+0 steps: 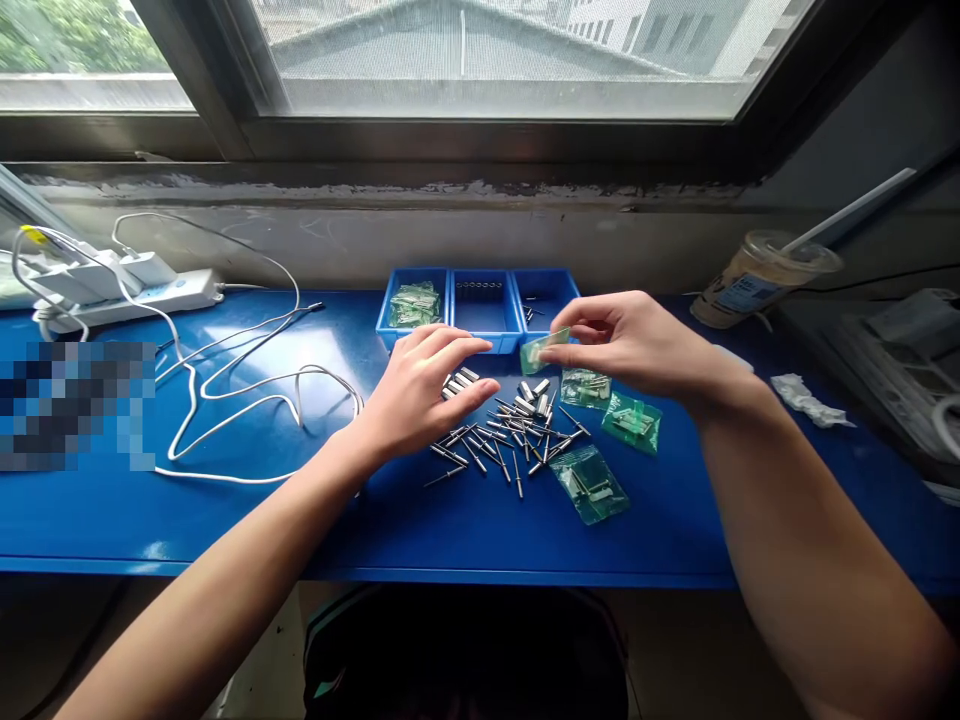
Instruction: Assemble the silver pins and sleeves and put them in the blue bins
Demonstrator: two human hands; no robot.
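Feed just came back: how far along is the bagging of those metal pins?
Done: three filled bags lie on the table, more in the left tray. In hand: right hand pinches a small bag; left hand reaches over the pins. Left: a loose pile of pins.

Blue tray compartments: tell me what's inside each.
The blue tray has small green bags in its left compartment, tiny metal parts in the middle and right ones. The right hand covers the right compartment's front corner.

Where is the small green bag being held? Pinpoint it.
In the head view, the small green bag is pinched in the right hand, just right of centre, above the loose rivets and in front of the blue bins.
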